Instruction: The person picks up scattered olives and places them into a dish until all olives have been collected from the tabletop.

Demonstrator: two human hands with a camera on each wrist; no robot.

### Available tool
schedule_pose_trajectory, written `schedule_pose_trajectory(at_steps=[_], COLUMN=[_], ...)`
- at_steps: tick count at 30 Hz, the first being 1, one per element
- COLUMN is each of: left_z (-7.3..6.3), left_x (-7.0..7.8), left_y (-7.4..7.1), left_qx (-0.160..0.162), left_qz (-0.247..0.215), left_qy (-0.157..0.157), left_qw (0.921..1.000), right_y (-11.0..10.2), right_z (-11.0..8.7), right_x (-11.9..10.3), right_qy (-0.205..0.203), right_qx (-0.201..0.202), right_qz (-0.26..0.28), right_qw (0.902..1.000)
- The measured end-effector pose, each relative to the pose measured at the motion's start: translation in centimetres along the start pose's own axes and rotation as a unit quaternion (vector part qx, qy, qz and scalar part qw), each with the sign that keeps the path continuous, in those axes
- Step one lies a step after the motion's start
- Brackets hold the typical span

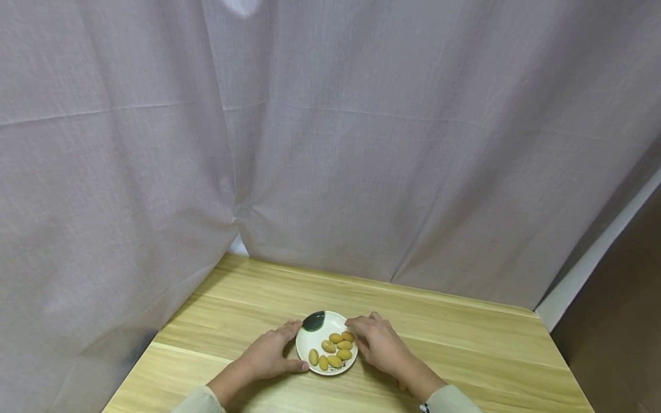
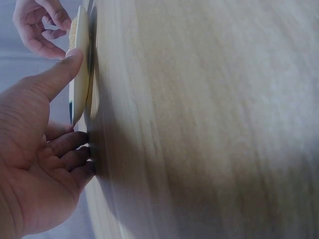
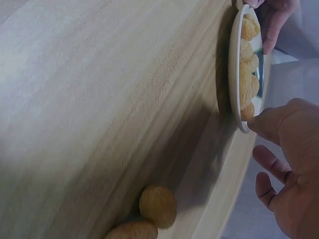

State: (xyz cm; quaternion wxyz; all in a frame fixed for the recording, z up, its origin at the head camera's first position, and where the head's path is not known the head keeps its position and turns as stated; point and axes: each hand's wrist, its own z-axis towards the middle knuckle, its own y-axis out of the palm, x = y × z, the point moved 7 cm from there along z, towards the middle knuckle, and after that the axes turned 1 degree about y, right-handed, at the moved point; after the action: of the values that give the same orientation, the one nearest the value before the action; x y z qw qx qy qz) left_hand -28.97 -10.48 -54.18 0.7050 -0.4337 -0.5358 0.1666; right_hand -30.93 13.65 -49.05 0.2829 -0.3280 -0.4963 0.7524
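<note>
A small white plate [image 1: 304, 357] with a dark green patch carries several yellow-brown oval pieces [image 1: 328, 346], wrinkled like nuts or dried fruit. My left hand [image 1: 269, 353] grips the plate's left side, thumb at the near rim and fingers at the far rim. In the left wrist view its thumb [image 2: 70, 67] lies against the rim. My right hand [image 1: 383, 347] holds the right side, fingertips at the rim beside the pieces. Its other fingers [image 3: 269, 164] curl loosely, apart from the plate.
Two more oval pieces [image 3: 158, 205] lie on the wooden table [image 1: 465, 350], near my right wrist. Grey cloth [image 1: 335, 172] hangs behind the table and along its left. A brown surface [image 1: 614, 310] stands past the table's right edge.
</note>
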Motion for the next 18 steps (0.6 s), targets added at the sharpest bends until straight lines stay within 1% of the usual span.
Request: schedule_pose_trajectory(at_steps=[5,12,18], left_z=[-0.1,0.0,0.0], left_x=[0.1,0.1,-0.1], left_y=[-0.1,-0.1,0.0], left_qx=[0.0,-0.001,0.0], left_qz=[0.002,0.0,0.0], left_qy=[0.002,0.0,-0.002], left_qw=[1.0,1.0,1.0], right_y=[-0.7,-1.3,-2.2], right_z=[-0.7,-2.1,-3.3], right_x=[0.6,1.4,1.9], right_qy=[0.012,0.024,0.013], right_qx=[-0.006,-0.019,-0.003], right_qz=[-0.005,0.01,-0.006], right_qw=[0.9999,0.9995,0.9999])
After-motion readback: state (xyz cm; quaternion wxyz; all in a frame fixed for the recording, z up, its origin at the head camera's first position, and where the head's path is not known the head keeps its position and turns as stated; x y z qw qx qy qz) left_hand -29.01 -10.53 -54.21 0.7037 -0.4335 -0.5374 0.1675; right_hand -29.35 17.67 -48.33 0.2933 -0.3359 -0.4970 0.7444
